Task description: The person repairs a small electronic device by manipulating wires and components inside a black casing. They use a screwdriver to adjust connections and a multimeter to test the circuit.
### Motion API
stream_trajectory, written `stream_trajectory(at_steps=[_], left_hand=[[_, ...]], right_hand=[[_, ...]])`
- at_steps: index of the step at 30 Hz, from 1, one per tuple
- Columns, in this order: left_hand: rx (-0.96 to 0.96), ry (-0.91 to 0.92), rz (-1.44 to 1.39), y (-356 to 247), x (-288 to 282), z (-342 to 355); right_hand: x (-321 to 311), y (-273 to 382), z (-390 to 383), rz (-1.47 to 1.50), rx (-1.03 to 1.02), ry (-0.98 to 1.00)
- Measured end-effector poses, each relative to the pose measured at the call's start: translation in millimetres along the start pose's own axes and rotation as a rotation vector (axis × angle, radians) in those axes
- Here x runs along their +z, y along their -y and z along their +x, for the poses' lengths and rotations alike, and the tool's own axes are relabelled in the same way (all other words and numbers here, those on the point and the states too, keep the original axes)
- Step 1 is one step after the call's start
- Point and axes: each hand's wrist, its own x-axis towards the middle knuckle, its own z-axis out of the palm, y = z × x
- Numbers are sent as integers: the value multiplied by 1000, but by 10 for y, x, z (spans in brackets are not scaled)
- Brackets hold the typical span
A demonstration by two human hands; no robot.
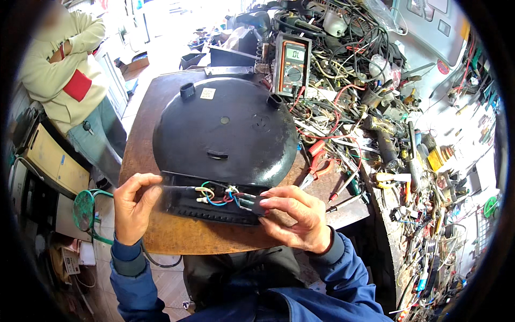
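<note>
A large round black appliance body [225, 131] lies bottom up on the wooden table, with stubby feet on its surface. On its near side is a long black housing [214, 209] holding red, blue, green and white wires [217, 198]. My right hand [298, 217] pinches a small dark block [251, 204] with metal prongs and wires at the housing's right end. At the left end, my left hand [137, 206] has thumb and forefinger pressed together beside a thin, blurred streak that reaches toward the wires; what it holds cannot be made out.
A multimeter [292, 64] stands behind the appliance, its red lead trailing right. Red-handled pliers [316, 161] lie right of it. Tools, cables and loose parts heap up along the right side. A person [72, 75] with folded arms stands at the far left. A green-framed stool [86, 212] is left.
</note>
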Motion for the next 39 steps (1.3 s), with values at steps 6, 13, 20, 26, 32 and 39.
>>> stream_trajectory(at_steps=[6, 13, 20, 26, 32, 39], left_hand=[[15, -18, 5, 80, 32, 9], [-48, -3, -75, 48, 33, -18], [-38, 9, -83, 94, 7, -30], [-70, 8, -91, 83, 6, -39], [-45, 23, -81, 91, 6, -17], [-75, 22, -89, 66, 3, -19]], right_hand=[[-30, -8, 24, 5, 32, 27], [21, -30, -6, -17, 47, 29], [17, -121, -27, -18, -7, 69], [51, -21, 32, -194, -111, 60], [66, -10, 5, -222, -133, 80], [77, -50, -20, -128, -90, 61]])
